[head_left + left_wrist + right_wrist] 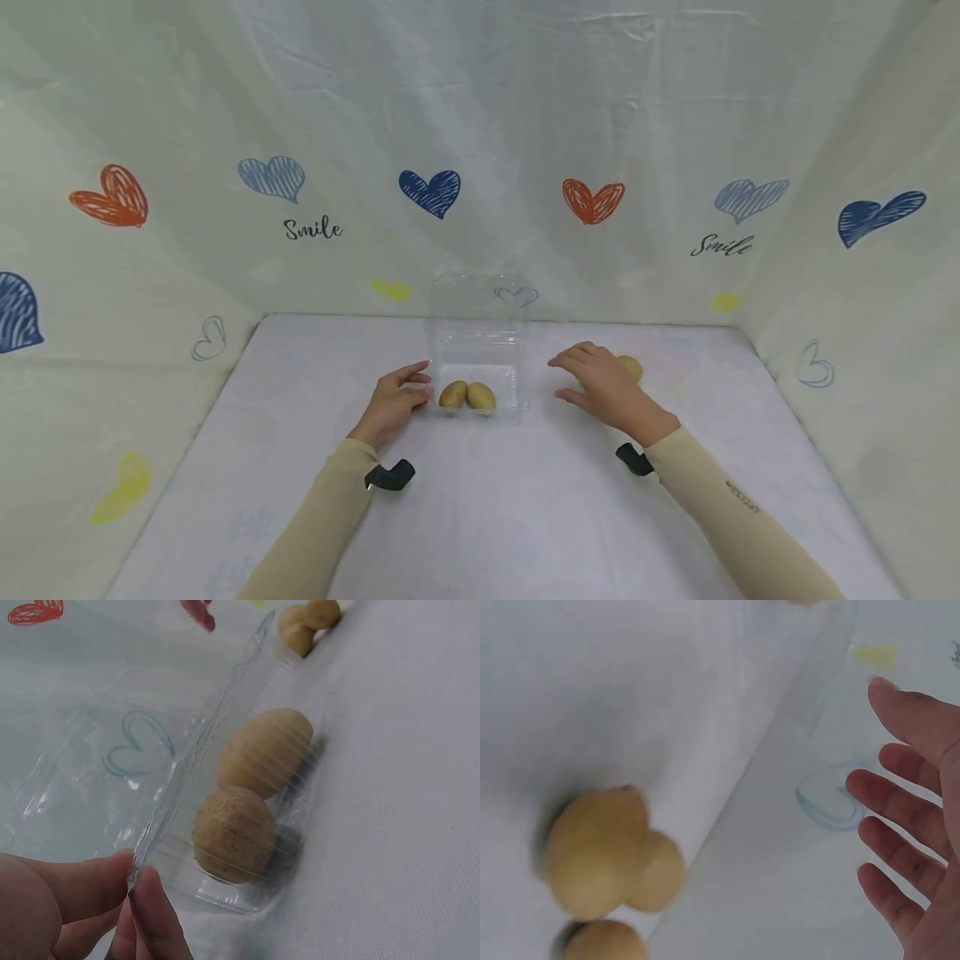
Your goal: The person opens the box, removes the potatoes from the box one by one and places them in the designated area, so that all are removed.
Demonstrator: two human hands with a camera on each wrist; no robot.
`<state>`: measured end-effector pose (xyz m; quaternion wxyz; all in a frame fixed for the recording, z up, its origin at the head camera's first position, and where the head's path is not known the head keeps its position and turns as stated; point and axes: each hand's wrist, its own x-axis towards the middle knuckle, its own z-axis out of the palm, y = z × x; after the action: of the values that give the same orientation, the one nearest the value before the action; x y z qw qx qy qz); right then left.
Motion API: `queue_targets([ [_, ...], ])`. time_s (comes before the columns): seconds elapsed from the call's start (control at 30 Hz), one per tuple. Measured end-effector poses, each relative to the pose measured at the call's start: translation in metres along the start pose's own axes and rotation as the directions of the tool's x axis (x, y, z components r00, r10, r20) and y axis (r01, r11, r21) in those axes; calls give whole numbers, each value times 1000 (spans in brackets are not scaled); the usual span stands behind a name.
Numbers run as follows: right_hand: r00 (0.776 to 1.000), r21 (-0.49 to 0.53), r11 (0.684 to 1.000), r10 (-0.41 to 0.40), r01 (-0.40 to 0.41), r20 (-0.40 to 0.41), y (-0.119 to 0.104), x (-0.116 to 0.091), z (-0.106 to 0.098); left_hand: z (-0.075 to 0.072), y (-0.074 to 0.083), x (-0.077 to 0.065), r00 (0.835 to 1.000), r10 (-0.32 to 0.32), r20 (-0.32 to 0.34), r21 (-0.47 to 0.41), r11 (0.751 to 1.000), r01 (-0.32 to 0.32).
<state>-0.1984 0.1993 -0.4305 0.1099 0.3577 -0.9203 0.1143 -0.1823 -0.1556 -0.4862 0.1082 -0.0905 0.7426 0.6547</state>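
A clear plastic clamshell container stands on the white tabletop with its lid raised at the back. Two potatoes lie side by side inside, close to its front wall. My left hand pinches the container's rim between thumb and fingertips, plain in the left wrist view. To the right of the container, my right hand hovers with spread, slightly bent fingers and nothing in them. Beyond it lies a cluster of potatoes, mostly hidden behind the hand in the head view.
Behind the table hangs a white curtain printed with hearts and "Smile" lettering. It wraps around both sides. A dark strap piece sits at the left wrist and another at the right.
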Motion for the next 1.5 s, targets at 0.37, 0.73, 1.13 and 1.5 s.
queue_targets([
  [0.37, 989, -35, 991, -124, 127, 81, -22, 48, 11, -1, 1, 3, 1000, -3, 7, -15, 1000, 3],
  [0.73, 966, -67, 978, -181, 196, 187, -32, 72, 31, 1, 2, 4, 1000, 21, 12, -17, 1000, -21],
  [1.13, 919, -21, 963, -248, 267, 306, -36, 83, 48, -1, 0, 2, 1000, 25, 8, -9, 1000, -25],
  [1.5, 903, -6, 963, -251, 269, 348, -44, 92, 57, -1, -2, 2, 1000, 31, 2, -20, 999, -31],
])
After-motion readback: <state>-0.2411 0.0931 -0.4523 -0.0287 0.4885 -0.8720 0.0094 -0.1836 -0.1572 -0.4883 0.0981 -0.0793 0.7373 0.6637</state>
